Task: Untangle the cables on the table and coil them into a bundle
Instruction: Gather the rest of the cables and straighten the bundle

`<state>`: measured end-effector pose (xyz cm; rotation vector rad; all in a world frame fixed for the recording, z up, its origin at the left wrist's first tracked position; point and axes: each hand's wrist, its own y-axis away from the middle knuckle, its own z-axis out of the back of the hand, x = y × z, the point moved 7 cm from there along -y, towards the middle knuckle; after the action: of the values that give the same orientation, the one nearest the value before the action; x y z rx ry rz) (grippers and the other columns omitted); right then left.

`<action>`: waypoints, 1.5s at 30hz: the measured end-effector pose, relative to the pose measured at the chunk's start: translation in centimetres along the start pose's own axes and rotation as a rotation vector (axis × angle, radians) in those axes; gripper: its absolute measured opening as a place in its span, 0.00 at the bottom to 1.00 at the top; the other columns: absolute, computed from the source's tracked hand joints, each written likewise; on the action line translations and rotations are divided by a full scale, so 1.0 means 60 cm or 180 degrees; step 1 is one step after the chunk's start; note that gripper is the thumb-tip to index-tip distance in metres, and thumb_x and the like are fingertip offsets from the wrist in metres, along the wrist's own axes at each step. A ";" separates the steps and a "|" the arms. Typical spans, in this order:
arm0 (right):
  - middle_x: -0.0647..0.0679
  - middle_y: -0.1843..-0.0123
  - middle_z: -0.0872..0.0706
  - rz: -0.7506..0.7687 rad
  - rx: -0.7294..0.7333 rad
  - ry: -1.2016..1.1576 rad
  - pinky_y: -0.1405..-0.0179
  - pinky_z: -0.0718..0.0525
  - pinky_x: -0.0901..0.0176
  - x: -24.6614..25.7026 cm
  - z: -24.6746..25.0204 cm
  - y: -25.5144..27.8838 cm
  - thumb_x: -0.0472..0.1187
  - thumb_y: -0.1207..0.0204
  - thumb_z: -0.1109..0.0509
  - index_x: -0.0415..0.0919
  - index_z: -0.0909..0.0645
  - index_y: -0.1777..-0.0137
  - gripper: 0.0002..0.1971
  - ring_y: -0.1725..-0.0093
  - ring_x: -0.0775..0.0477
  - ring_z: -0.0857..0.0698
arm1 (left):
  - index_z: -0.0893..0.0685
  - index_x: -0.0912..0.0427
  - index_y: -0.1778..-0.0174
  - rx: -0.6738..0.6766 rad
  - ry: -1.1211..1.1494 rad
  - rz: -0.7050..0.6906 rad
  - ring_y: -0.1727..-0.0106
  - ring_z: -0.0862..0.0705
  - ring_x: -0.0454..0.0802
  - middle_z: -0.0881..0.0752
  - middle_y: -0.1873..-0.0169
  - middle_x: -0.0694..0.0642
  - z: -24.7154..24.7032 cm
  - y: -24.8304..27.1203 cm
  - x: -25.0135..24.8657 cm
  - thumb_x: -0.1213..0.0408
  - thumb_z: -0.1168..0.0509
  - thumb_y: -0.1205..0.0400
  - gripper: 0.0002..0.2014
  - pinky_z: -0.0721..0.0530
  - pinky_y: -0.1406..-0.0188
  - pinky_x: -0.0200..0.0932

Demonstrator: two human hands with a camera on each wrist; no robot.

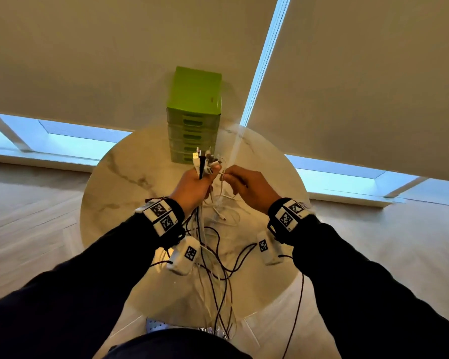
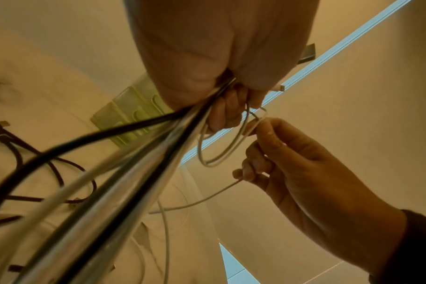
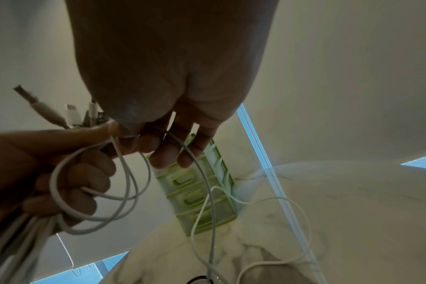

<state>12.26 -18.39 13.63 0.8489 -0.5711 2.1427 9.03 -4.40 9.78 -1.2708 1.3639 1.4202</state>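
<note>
My left hand point(image 1: 196, 186) grips a bundle of white and black cables point(image 1: 202, 161) above the round marble table point(image 1: 119, 182), their plugs sticking up past the fist. The strands hang down from the fist point(image 2: 134, 173) toward the table and over its near edge point(image 1: 218, 294). My right hand point(image 1: 240, 182) is just to the right of it and pinches a thin white cable point(image 2: 231, 146) between thumb and forefinger. That cable loops under the left fist point(image 3: 97, 201) and trails down to the tabletop point(image 3: 268, 201).
A green stack of small drawers point(image 1: 193, 120) stands at the table's far side, right behind the hands. Loose white cable lies on the table point(image 1: 223, 213) below the hands. Roller blinds point(image 1: 360, 86) and windows lie behind; wood floor surrounds the table.
</note>
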 end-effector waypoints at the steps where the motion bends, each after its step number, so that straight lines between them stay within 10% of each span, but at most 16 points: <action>1: 0.46 0.66 0.17 -0.0007 -0.0006 -0.0040 0.60 0.20 0.55 0.003 -0.002 -0.001 0.45 0.13 0.37 0.40 0.18 0.48 0.10 0.66 0.45 0.18 | 0.09 0.49 0.54 0.0051 -0.0043 0.0019 0.76 0.34 0.45 0.30 0.79 0.45 -0.001 0.002 0.000 0.50 0.33 0.14 0.10 0.36 0.74 0.42; 12: 0.50 0.48 0.12 -0.1123 0.1692 0.0974 0.50 0.29 0.60 -0.110 -0.081 0.010 0.48 0.10 0.43 0.43 0.15 0.46 0.15 0.50 0.51 0.19 | 0.15 0.51 0.56 -0.0409 0.0032 -0.0059 0.71 0.32 0.46 0.29 0.73 0.48 0.097 0.001 -0.009 0.53 0.35 0.12 0.10 0.35 0.74 0.41; 18: 0.44 0.31 0.15 -0.1132 0.1010 0.1698 0.34 0.21 0.43 -0.151 -0.082 -0.022 0.46 0.12 0.41 0.46 0.22 0.28 0.16 0.33 0.37 0.18 | 0.18 0.60 0.34 -0.0599 -0.0053 -0.0058 0.75 0.36 0.43 0.34 0.80 0.42 0.140 0.006 0.021 0.54 0.36 0.12 0.15 0.36 0.74 0.42; 23: 0.47 0.24 0.23 -0.0357 0.0450 0.0499 0.26 0.27 0.51 -0.044 -0.055 -0.044 0.39 0.24 0.26 0.50 0.40 0.16 0.39 0.25 0.47 0.24 | 0.17 0.59 0.33 -0.0329 -0.0123 -0.0100 0.76 0.33 0.43 0.29 0.81 0.42 0.086 -0.005 0.004 0.58 0.37 0.11 0.14 0.33 0.75 0.39; 31: 0.45 0.56 0.11 -0.0919 -0.0045 0.0151 0.49 0.16 0.60 -0.039 0.048 0.069 0.42 0.12 0.39 0.42 0.34 0.24 0.18 0.55 0.55 0.11 | 0.18 0.51 0.52 0.0436 -0.0210 -0.0234 0.77 0.31 0.43 0.27 0.81 0.42 -0.088 -0.018 -0.009 0.53 0.37 0.11 0.08 0.33 0.73 0.42; 45: 0.51 0.53 0.15 -0.2006 -0.0570 0.0853 0.54 0.22 0.51 -0.182 0.146 0.399 0.53 0.10 0.50 0.46 0.25 0.49 0.16 0.54 0.45 0.16 | 0.14 0.58 0.47 0.0973 -0.0224 0.0101 0.71 0.28 0.44 0.30 0.71 0.50 -0.280 0.036 0.001 0.52 0.39 0.11 0.14 0.28 0.72 0.37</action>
<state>2.56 -43.94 8.75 0.5353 -0.2960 1.5645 9.31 -21.24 11.43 -0.9959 1.4923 1.2093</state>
